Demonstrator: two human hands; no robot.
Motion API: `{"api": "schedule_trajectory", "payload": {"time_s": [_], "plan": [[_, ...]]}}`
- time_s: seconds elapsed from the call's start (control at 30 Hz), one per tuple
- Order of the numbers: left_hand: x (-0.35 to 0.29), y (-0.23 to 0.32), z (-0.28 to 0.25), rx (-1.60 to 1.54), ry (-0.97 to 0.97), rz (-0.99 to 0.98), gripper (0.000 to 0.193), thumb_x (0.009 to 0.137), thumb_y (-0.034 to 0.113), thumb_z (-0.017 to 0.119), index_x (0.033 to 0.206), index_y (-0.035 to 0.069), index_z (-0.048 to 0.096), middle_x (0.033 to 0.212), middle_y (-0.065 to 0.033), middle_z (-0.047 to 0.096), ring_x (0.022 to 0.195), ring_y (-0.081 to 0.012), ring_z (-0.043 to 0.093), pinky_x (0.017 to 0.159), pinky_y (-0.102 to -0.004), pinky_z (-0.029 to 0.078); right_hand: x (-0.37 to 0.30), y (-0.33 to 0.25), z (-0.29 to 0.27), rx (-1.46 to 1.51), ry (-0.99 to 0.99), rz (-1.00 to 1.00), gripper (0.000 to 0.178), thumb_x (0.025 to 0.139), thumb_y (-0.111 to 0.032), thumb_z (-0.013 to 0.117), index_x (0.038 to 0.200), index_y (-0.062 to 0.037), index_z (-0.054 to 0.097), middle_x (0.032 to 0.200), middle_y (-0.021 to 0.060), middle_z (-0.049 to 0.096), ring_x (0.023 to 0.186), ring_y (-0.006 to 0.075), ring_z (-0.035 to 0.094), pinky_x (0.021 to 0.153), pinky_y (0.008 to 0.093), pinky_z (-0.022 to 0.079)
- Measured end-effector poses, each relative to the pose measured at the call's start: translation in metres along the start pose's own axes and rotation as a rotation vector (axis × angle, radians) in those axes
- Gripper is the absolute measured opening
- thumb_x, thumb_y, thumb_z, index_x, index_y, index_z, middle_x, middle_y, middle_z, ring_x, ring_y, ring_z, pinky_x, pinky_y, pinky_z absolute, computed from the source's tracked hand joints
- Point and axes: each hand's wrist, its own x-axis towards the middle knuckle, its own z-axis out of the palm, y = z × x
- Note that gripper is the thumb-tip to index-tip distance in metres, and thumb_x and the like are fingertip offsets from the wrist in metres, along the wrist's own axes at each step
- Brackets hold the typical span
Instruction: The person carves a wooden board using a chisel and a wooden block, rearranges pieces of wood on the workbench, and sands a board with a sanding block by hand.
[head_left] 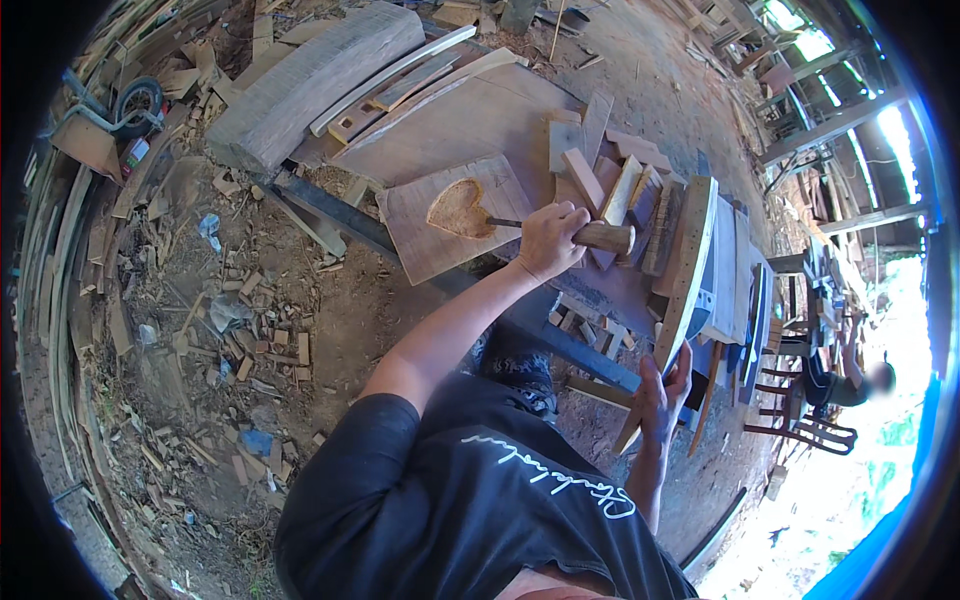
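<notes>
My left hand [550,240] is closed round a chisel, its metal shank toward the board and its stubby wooden handle [608,238] sticking out past the fist. Close to the chisel's tip is a heart-shaped hollow [461,209], cut into a flat wooden board [425,250] on a low bench. The hollow's floor looks rough and lighter than the board. Low on the right, my right hand [660,390] grips the lower end of a long, pale wooden plank [692,255], which rises from between thumb and fingers. Part of that grip is hidden.
Wooden offcuts [625,190] lie on the bench right of the board. Behind it rest a thick timber beam [320,85] and a yellow spirit level [350,124]. Wood scraps [265,345] litter the dirt floor at left. Farther right, a person [850,385] is near wooden chairs [790,415].
</notes>
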Motion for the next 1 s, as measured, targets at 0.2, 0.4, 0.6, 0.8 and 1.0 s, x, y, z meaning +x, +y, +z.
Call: {"api": "schedule_trajectory", "payload": {"time_s": [0.2,0.4,0.6,0.8,1.0], "plan": [[0.022,0.005,-0.01,-0.087,0.211,-0.038,0.03,0.066,0.012,0.077,0.087,0.013,0.055,0.077,-0.0063,0.053,0.069,-0.0278,0.058,0.059,-0.0402,0.046,-0.003,-0.026,-0.006,-0.187,0.095,-0.229,0.071,0.077,-0.023,0.075,0.136,-0.0007,0.044,0.099,0.0074,0.061,0.085,0.0133,0.058,0.077,0.0291,0.048],[0.035,-0.002,-0.019,-0.13,0.237,-0.102,0.026,0.07,0.009,0.076,0.088,0.01,0.057,0.079,-0.0069,0.058,0.069,-0.0297,0.062,0.058,-0.0387,0.048,-0.001,-0.046,0.0,-0.162,0.091,-0.369,0.075,0.077,-0.026,0.077,0.137,0.0037,0.041,0.099,0.0078,0.061,0.084,0.0143,0.059,0.077,0.0292,0.048],[0.039,-0.01,-0.019,-0.127,0.342,-0.147,0.025,0.071,0.008,0.076,0.088,0.009,0.057,0.076,-0.0091,0.062,0.068,-0.0308,0.064,0.058,-0.038,0.048,0.0,-0.046,0.006,-0.176,0.045,-0.412,0.078,0.075,-0.024,0.078,0.137,0.0035,0.04,0.098,0.0085,0.062,0.081,0.0127,0.059,0.072,0.0271,0.049],[0.041,-0.012,-0.012,-0.117,0.424,-0.164,0.023,0.071,0.006,0.074,0.087,0.009,0.057,0.076,-0.0092,0.062,0.067,-0.0307,0.063,0.057,-0.0381,0.047,0.012,-0.035,0.03,-0.265,0.05,-0.116,0.073,0.076,-0.019,0.078,0.136,0.0008,0.043,0.1,0.0115,0.062,0.085,0.0143,0.06,0.072,0.0271,0.049],[0.036,-0.011,-0.008,-0.107,0.374,-0.18,0.024,0.071,0.006,0.074,0.086,0.011,0.056,0.075,-0.007,0.062,0.067,-0.03,0.063,0.057,-0.0379,0.047,0.021,-0.032,0.041,-0.098,0.024,-0.185,0.062,0.077,-0.016,0.075,0.132,-0.0037,0.047,0.086,0.005,0.062,0.065,0.0098,0.056,0.058,0.0245,0.047]]}}
